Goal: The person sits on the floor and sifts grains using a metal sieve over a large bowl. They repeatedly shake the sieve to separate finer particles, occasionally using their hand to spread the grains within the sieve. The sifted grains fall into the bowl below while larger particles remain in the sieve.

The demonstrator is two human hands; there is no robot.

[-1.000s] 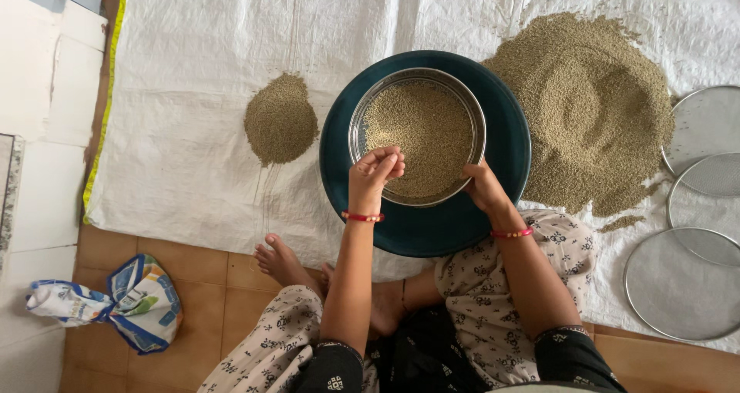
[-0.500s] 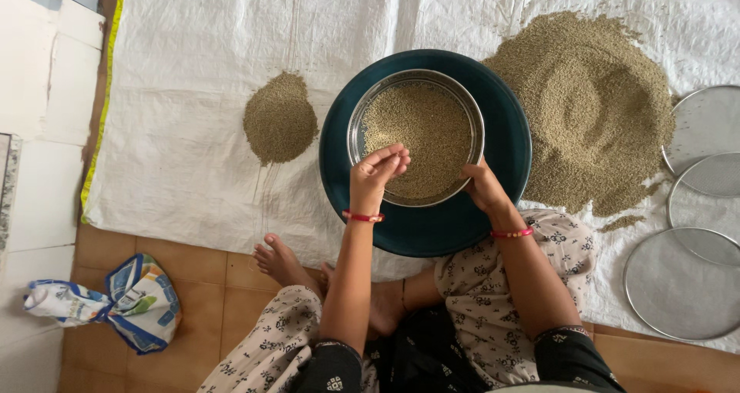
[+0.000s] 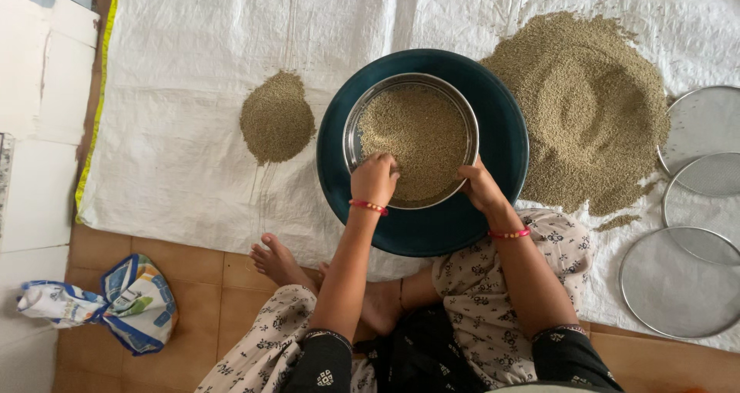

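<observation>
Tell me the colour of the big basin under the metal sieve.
The basin is dark teal, clearest in the head view around the steel sieve.

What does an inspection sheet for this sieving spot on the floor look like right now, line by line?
Surface: white woven sheet spread over tan floor tiles.
Job's things: steel sieve holding grain, set inside dark teal basin.
Clutter: small grain pile, large grain pile, three spare mesh sieves, crumpled blue bag.
Grippers: left hand curled over the sieve's near rim; right hand on the rim opposite.
Cables: nothing seen.
Surroundings: white wall at left.
</observation>
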